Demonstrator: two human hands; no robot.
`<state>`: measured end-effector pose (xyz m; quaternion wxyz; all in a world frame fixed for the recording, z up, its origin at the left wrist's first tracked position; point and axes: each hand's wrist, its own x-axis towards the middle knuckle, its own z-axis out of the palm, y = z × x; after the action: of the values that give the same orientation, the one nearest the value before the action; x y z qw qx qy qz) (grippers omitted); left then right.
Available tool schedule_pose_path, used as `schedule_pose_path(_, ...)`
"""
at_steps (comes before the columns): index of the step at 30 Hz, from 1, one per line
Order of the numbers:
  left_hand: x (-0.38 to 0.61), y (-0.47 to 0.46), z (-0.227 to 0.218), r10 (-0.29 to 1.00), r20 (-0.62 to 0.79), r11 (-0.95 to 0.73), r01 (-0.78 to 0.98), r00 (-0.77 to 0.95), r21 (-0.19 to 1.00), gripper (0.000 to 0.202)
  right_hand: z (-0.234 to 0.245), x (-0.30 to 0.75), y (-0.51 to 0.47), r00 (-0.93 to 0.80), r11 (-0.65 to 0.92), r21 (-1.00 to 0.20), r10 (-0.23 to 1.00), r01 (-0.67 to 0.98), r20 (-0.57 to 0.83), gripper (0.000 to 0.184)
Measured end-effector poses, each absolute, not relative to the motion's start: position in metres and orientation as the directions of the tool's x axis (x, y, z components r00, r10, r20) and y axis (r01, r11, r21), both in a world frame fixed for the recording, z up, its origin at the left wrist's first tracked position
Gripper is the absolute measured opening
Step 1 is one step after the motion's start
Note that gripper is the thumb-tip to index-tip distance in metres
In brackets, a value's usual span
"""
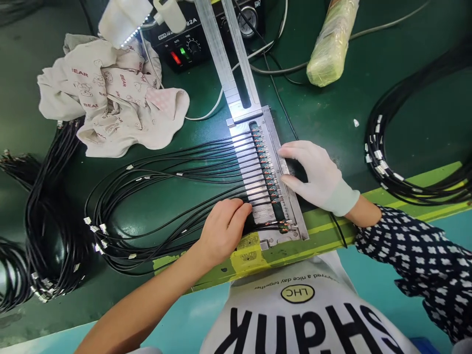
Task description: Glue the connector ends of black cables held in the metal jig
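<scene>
A metal fixture [295,216] lies on the bench, holding a row of black cables [206,152] side by side. Their stripped ends with small connectors [266,162] line up along its slot. My bare left hand [224,228] is closed at the fixture's lower left, fingers bent over a black cable; its fingertips are partly hidden. On the right, my right hand [313,172] wears a white glove. Its thumb and forefinger are spread apart and touch the fixture's right edge, with nothing seen between them.
Behind the fixture stands a black control box [191,46] with lit switches, crossed by a metal arm [216,49]. A crumpled printed cloth [110,93] lies at left beside cable bundles [51,206]. A coiled bundle [379,147] and a plastic-wrapped bar [332,44] lie to the right.
</scene>
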<state>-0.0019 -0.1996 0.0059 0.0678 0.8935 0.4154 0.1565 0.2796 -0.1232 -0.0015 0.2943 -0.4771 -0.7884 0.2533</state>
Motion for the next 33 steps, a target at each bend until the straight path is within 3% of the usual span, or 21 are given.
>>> schedule_pose_path(13, 0.004, -0.186, 0.01, 0.777, 0.189, -0.61, 0.644, 0.6, 0.463, 0.034, 0.001, 0.278, -0.122, -0.359, 0.395, -0.689, 0.91, 0.607, 0.205, 0.037)
schedule_pose_path(20, 0.001, -0.199, 0.018, 0.734, 0.169, -0.679, 0.712, 0.658, 0.18, 0.045, -0.001, 0.28, -0.119, -0.367, 0.414, -0.691, 0.902, 0.593, 0.225, 0.036)
schedule_pose_path(23, 0.002, -0.206, 0.019, 0.73, 0.134, -0.683, 0.716, 0.67, 0.142, 0.046, -0.003, 0.279, -0.119, -0.369, 0.426, -0.677, 0.898, 0.6, 0.239, 0.037)
schedule_pose_path(25, 0.004, -0.209, 0.021, 0.754, 0.122, -0.656, 0.729, 0.645, 0.197, 0.043, -0.003, 0.279, -0.121, -0.366, 0.428, -0.669, 0.898, 0.608, 0.243, 0.037)
schedule_pose_path(30, 0.01, -0.22, 0.025, 0.828, 0.033, -0.482, 0.68, 0.56, 0.553, 0.031, 0.0, 0.283, -0.137, -0.361, 0.416, -0.658, 0.904, 0.627, 0.228, 0.038)
schedule_pose_path(33, 0.011, -0.228, 0.023, 0.828, 0.123, -0.505, 0.632, 0.547, 0.588, 0.022, 0.0, 0.285, -0.146, -0.35, 0.413, -0.648, 0.908, 0.64, 0.233, 0.039)
